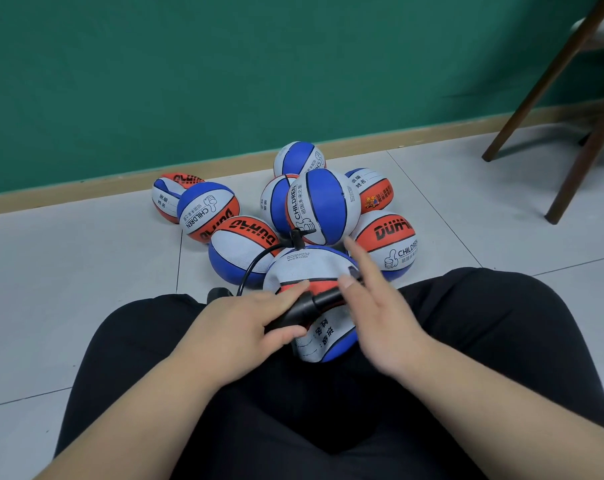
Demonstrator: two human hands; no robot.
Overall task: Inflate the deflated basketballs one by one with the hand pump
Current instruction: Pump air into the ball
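A deflated blue, white and orange rubber basketball (312,268) is held in the lap, between knees clad in black trousers (484,323). A black plastic hand pump (319,301) is laid across this ball. Its barrel is grasped in the grip of the left hand (245,327), with the thumb below and the fingers over the top. The grip of the right hand (380,306) is released, its fingers spread just beside the pump's handle end; whether contact is made cannot be told through the blur. A thin black hose (255,263) is looped from the pump to the ball's far side. More balls of the same colours (323,206) are heaped on the grey tiled floor (86,271) before a green wall (224,81).
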